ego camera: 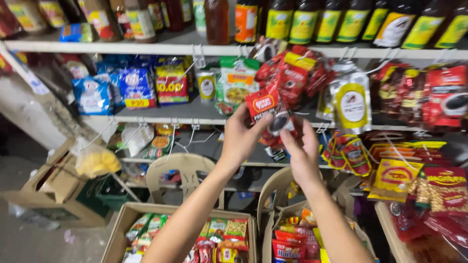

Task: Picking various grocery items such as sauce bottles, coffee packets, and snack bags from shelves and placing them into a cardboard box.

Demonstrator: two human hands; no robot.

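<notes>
Both my arms reach up toward a hanging bunch of red sachets (292, 73) below the upper shelf. My left hand (240, 139) pinches the lowest red sachet (263, 104) of the strip by its edge. My right hand (303, 152) holds the bottom of the same strip from the other side, fingers curled on a dark part of the sachet. More red and white packets (351, 102) hang just to the right.
Bottles (336, 22) line the top shelf. Blue and yellow packets (136, 87) sit on the middle shelf. Two cardboard boxes (122, 229) of snack packs stand below my arms, behind them beige plastic chairs (183, 168). Another carton (53, 185) lies at left.
</notes>
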